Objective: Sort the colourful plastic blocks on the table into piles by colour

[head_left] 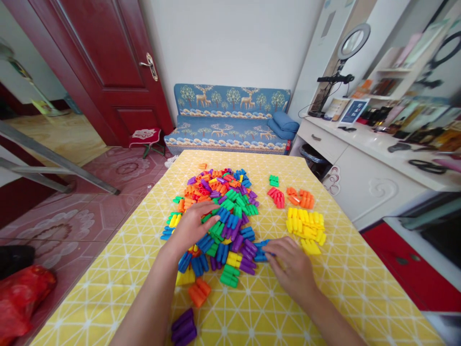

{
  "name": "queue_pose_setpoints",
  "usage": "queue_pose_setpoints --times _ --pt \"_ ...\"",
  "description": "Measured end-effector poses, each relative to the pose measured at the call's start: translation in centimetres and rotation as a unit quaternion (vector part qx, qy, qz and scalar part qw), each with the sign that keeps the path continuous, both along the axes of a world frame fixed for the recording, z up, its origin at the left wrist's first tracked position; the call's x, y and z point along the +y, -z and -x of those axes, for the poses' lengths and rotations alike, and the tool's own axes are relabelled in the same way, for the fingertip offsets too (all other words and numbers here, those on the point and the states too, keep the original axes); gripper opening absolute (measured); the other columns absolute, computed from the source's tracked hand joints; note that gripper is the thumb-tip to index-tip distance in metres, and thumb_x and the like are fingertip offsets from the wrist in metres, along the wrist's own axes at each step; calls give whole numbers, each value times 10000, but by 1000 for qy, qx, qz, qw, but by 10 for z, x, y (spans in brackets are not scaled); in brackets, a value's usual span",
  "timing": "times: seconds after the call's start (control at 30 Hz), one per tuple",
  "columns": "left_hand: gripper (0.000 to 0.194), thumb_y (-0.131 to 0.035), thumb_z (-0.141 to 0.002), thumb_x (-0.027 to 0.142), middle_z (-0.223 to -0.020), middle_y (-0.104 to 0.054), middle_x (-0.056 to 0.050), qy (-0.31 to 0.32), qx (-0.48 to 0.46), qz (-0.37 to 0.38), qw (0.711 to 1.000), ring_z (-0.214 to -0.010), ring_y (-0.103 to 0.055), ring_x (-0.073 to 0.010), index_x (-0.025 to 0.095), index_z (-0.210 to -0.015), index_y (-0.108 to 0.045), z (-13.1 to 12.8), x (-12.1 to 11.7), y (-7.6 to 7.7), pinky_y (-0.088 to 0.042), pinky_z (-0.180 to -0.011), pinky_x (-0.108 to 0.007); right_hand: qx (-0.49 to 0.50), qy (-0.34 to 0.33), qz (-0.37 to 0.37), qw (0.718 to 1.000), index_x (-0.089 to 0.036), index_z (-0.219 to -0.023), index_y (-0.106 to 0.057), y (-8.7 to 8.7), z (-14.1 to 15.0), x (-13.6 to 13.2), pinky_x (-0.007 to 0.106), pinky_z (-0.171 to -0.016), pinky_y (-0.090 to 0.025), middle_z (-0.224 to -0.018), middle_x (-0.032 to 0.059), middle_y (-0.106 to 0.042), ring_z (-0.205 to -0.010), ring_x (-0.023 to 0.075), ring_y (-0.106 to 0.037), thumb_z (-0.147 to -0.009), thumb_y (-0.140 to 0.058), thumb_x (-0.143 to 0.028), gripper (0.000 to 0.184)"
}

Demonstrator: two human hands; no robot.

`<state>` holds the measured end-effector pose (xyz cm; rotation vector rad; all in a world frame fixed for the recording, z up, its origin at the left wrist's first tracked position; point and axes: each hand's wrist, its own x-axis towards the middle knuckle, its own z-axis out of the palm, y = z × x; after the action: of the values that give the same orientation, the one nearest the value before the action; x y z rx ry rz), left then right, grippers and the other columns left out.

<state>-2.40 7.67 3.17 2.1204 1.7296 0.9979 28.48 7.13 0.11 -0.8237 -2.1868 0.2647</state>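
Note:
A heap of ribbed plastic building pieces (237, 204) in mixed colours covers the middle of the table. My left hand (194, 226) rests over the heap's left side, thumb apart from the fingers, with nothing visible in its grasp; part of the fingertips is hidden among the pieces. At the heap's right edge, my right hand (293, 264) pinches a blue piece (261, 251) between thumb and fingers. Beyond that hand lies a cluster of yellow pieces (306, 223). Orange pieces (306, 199), red pieces (276, 197) and a green piece (274, 180) sit farther back.
A yellow patterned cloth (248, 312) covers the table. Near its front edge lie a purple piece (184, 327) and an orange piece (199, 291). Behind stands a blue sofa (230, 126); a white dresser (378, 149) is at right, a red stool (146, 136) at left.

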Motion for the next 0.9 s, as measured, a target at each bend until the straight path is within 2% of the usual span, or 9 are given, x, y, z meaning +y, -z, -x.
queue_pose_setpoints --times 0.07,0.13,0.27,0.47,0.6,0.77,0.83,0.9 --pt "338 -579 -879 419 -1231 -662 -90 -11 11 0 1000 -1154 -601 -272 242 -1138 -703 3 -4 10 -472 -999 -451 -39 -56 16 998 -226 -1015 -667 -4 24 -14 330 -780 -497 -958 36 -700 -906 182 -582 -888 -540 -101 219" --pt "300 -600 -866 390 -1266 -643 -82 -19 30 -16 999 -1172 -587 -277 254 -1109 -714 3 -7 18 -463 -1006 -466 -84 -71 25 994 -228 -1060 -660 -4 44 -24 343 -786 -496 -1013 36 -702 -925 193 -565 -886 -533 -85 258" --pt "266 -614 -857 336 -1327 -606 -49 -27 76 -45 996 -1243 -529 -291 284 -1100 -709 2 -11 30 -410 -1046 -521 -163 -31 43 985 -226 -1116 -640 3 67 -33 358 -787 -493 -1069 47 -668 -973 223 -539 -836 -620 -103 307" --pt "288 -579 -880 337 -1349 -591 -35 -39 94 -39 994 -1266 -510 -285 295 -1147 -678 0 -13 34 -366 -1078 -558 -201 1 61 978 -233 -1019 -653 7 80 -39 340 -716 -473 -950 34 -648 -902 218 -558 -838 -627 -144 204" --pt "287 -560 -892 353 -1344 -597 -26 -43 99 -41 993 -1280 -499 -279 298 -1150 -673 0 -13 34 -359 -1086 -555 -165 5 86 982 -206 -1028 -642 7 78 -39 358 -753 -484 -936 51 -662 -898 228 -583 -814 -600 -104 241" --pt "292 -554 -894 369 -1337 -602 -30 -37 97 -47 993 -1274 -505 -280 299 -1151 -673 2 -12 36 -367 -1082 -558 -68 -12 109 992 -223 -1233 -572 9 66 -36 376 -834 -511 -1072 66 -679 -969 218 -617 -838 -480 -56 439" --pt "291 -553 -895 366 -1333 -605 -34 -37 97 -49 993 -1269 -510 -283 297 -1149 -676 2 -12 36 -369 -1079 -561 -7 -12 153 988 -233 -1275 -551 6 57 -32 334 -797 -533 -1132 67 -675 -955 194 -641 -850 -468 -82 459" --pt "289 -551 -896 363 -1330 -607 -37 -37 97 -51 993 -1266 -513 -285 295 -1147 -678 2 -12 37 -373 -1075 -562 55 12 207 977 -230 -1232 -588 2 41 -24 293 -720 -546 -1102 62 -693 -874 176 -664 -867 -494 -156 383"
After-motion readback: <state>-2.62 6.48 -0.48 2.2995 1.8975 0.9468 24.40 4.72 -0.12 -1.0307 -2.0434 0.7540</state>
